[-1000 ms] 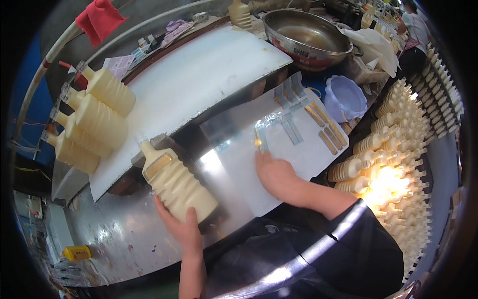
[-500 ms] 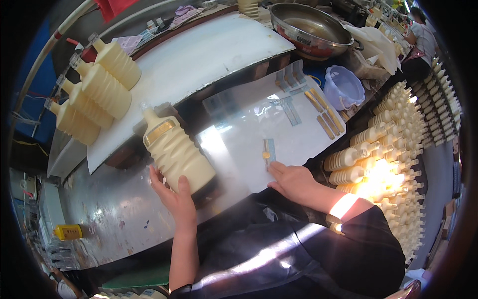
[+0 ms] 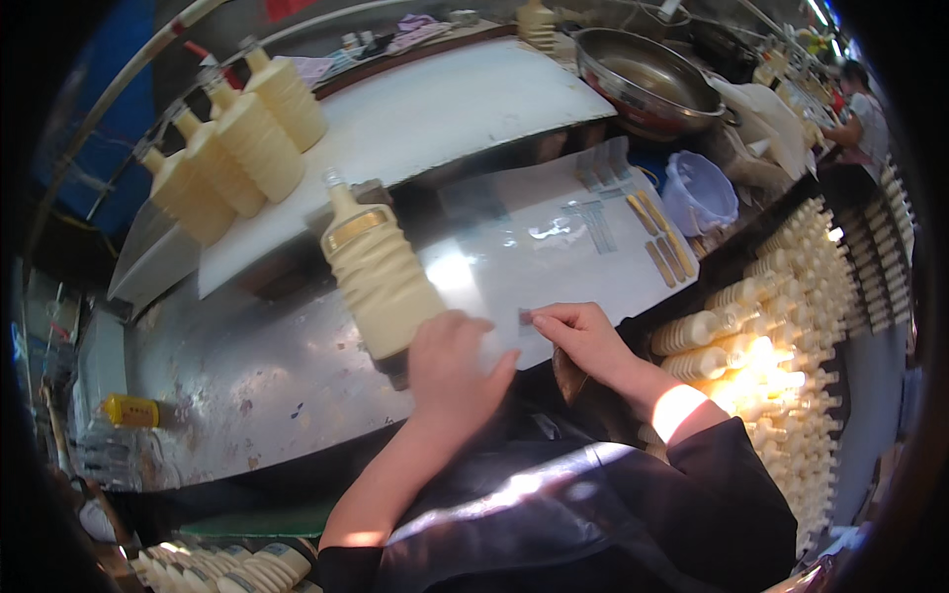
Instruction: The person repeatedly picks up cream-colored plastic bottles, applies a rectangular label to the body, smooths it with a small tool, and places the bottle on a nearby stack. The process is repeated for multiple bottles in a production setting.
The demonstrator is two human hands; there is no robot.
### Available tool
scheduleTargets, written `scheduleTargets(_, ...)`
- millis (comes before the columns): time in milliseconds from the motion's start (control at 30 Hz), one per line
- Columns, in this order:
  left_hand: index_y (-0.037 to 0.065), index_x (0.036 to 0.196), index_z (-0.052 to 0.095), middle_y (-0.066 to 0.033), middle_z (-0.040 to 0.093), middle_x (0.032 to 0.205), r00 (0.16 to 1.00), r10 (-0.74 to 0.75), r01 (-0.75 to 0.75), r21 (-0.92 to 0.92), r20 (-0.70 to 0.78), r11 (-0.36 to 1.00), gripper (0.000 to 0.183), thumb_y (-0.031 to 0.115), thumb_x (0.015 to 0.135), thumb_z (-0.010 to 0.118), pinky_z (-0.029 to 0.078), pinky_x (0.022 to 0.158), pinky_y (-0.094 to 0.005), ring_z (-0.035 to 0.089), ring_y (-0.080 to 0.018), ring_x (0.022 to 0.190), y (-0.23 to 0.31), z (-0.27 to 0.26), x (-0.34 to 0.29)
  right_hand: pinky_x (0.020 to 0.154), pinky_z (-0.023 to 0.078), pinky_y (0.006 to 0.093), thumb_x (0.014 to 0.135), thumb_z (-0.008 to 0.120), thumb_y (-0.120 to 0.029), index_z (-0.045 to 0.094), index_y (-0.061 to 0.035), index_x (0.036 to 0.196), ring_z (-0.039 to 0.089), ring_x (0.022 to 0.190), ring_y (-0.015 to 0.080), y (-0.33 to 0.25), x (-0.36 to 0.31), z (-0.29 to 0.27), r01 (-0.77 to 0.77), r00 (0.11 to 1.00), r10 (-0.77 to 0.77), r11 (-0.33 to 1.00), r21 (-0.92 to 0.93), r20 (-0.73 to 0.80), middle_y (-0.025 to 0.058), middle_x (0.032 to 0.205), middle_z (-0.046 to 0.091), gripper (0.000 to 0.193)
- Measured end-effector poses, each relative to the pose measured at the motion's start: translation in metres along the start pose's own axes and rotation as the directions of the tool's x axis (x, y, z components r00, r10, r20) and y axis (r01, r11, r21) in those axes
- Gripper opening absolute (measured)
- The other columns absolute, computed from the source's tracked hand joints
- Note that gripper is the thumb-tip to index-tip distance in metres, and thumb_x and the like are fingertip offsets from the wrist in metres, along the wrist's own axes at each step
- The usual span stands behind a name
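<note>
A cream bottle (image 3: pixel 381 282) with a rippled body, a gold band and a clear neck rests tilted on a dark support in front of me. My left hand (image 3: pixel 457 364) is beside its lower right side, blurred, with thumb and fingers apart; whether it touches the bottle I cannot tell. My right hand (image 3: pixel 578 336) pinches a small bluish decal strip (image 3: pixel 525 317) between thumb and fingertips, just above the wet-looking clear sheet (image 3: pixel 494 287). Farther up this sheet lie bluish decal strips (image 3: pixel 598 225) and several gold strips (image 3: pixel 664 237).
Several cream bottles (image 3: pixel 259 133) stand at the far left by a white board (image 3: pixel 445 94). A metal pan (image 3: pixel 647 79) and a lilac bucket (image 3: pixel 700 193) are at the far right. Rows of bottles (image 3: pixel 781 376) fill the right side. A yellow container (image 3: pixel 130 410) is at left.
My left hand has left the bottle's base and swung right towards my right hand. My right hand has closed on the decal strip it was touching. The view has shifted slightly.
</note>
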State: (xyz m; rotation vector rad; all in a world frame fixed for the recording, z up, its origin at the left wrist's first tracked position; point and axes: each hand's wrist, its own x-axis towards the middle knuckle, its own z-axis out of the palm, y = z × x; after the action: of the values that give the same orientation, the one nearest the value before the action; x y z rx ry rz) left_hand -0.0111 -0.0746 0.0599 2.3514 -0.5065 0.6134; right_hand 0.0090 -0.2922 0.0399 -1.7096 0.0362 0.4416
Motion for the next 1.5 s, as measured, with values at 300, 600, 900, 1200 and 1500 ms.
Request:
scheduleTargets(300,0.008,0.091,0.072,-0.0081,0.063,0.086,0.975,0.030,0.018,0.212,-0.222,0.977,0.022,0.008,0.071,0.081,0.048,0.068,-0.0376,0.060,-0.0259,0.077,-0.017,-0.026,-0.001,0.088,0.054,0.0319,0.096,0.065,-0.013,0.066,0.0026,0.126,0.067,0.104,0.0174,-0.043,0.002,0.069,0.498,0.865,-0.487,0.863,-0.089,0.124,0.0149,0.117,0.071,0.033)
scheduleTargets(600,-0.002,0.104,0.072,0.0007,0.068,0.094,0.656,-0.754,0.434,-0.826,0.018,0.358,0.011,0.007,0.098,0.068,0.046,0.076,-0.0223,0.056,-0.0058,0.080,-0.030,-0.045,-0.025,0.076,0.052,0.0240,0.097,0.072,-0.016,0.070,-0.0004,0.113,0.064,0.083,0.0078,-0.041,0.042,0.087,0.028,0.934,-0.117,0.966,0.258,0.336,0.0026,0.095,0.071,0.022)
scheduleTargets(900,0.003,0.097,0.069,0.0006,0.066,0.092,0.528,-0.849,0.490,-0.805,-0.032,0.335,0.008,0.008,0.095,0.074,0.045,0.080,-0.0234,0.055,-0.0066,0.082,-0.069,-0.016,-0.048,0.063,0.049,0.0236,0.090,0.078,-0.021,0.071,0.0006,0.087,0.060,0.072,0.0045,-0.055,0.077,0.085,0.156,0.977,-0.120,0.966,-0.204,0.176,-0.0001,0.078,0.069,0.023)
scheduleTargets(1200,0.005,0.094,0.064,0.0017,0.062,0.092,0.580,-0.808,0.439,-0.797,-0.100,0.414,0.010,0.005,0.094,0.074,0.045,0.084,-0.0234,0.056,-0.0069,0.087,-0.085,-0.007,-0.054,0.069,0.056,0.0332,0.083,0.079,-0.030,0.074,0.0048,0.088,0.070,0.072,0.0162,-0.048,0.086,0.087,0.162,0.983,-0.131,0.949,-0.271,0.128,0.0130,0.077,0.074,0.036)
scheduleTargets(1500,0.001,0.131,0.053,-0.0062,0.058,0.122,0.538,-0.843,0.445,-0.857,0.024,0.260,0.032,0.012,0.102,0.061,0.047,0.089,-0.0278,0.054,-0.0111,0.103,-0.081,-0.018,-0.041,0.064,0.042,0.0213,0.095,0.073,-0.023,0.065,-0.0019,0.113,0.051,0.071,0.0033,-0.020,0.104,0.069,0.068,0.989,-0.078,0.994,0.081,0.122,-0.0038,0.081,0.060,0.028)
